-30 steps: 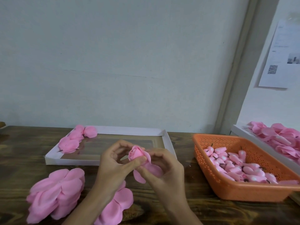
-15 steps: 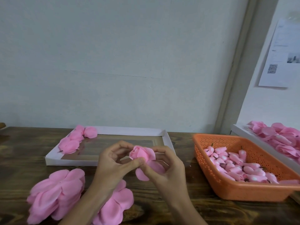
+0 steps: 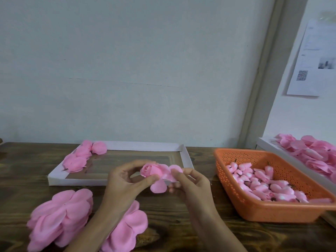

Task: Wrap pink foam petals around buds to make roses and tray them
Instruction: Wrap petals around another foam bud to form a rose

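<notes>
One petal [image 3: 176,168] now pulled rightward from the rose [image 3: 150,169]

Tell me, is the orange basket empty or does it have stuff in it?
Partly full. The orange basket holds a heap of pink buds across its bottom, yet its holed walls rise bare above them.

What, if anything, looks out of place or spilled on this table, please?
Nothing is spilled or damaged. One pink piece lies across the near right rim of the orange basket, not inside with the buds.
</notes>
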The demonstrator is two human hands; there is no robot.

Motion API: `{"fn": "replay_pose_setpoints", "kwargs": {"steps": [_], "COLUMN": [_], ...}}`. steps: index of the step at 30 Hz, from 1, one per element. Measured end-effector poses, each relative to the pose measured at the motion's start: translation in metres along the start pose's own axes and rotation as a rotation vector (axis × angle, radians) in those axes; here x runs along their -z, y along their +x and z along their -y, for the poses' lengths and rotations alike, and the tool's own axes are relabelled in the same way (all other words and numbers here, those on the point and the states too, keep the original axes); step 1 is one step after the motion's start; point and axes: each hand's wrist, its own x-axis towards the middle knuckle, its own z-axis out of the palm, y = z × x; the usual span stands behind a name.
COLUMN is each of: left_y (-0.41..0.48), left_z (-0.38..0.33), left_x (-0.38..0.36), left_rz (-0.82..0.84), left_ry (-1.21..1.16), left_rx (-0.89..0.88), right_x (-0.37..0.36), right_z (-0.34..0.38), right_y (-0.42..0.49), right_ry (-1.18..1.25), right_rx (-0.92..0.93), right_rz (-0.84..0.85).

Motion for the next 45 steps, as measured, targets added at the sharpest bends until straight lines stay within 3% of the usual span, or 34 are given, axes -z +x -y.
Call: {"fn": "replay_pose_setpoints", "kwargs": {"steps": [7, 18, 26, 34, 41, 45], "left_y": [-0.003, 0.000, 0.001, 0.002, 0.004, 0.005], "left_z": [-0.002, 0.001, 0.004, 0.006, 0.007, 0.012], "left_x": [-0.008, -0.003, 0.001, 0.004, 0.006, 0.004], "left_rz": [0.006, -0.031, 0.046, 0.154, 0.249, 0.218], "left_ry": [0.109, -0.035, -0.097, -0.121, -0.219, -0.272], "left_rx": [-0.101, 0.010, 0.078, 0.092, 0.141, 0.177], "right_x": [-0.008, -0.008, -0.008, -0.008, -0.008, -0.010], "right_z": [0.000, -0.010, -0.014, -0.011, -0.009, -0.009], "right_y": [-0.005, -0.006, -0.006, -0.007, -0.008, -0.009], "right_ry": [-0.208, -0.362, -0.525, -0.514, -0.384, -0.324], "right_rx": [0.360, 0.513, 0.783, 0.784, 0.605, 0.570], "right_rz": [0.056, 0.263, 0.107, 0.112, 0.131, 0.137]}}
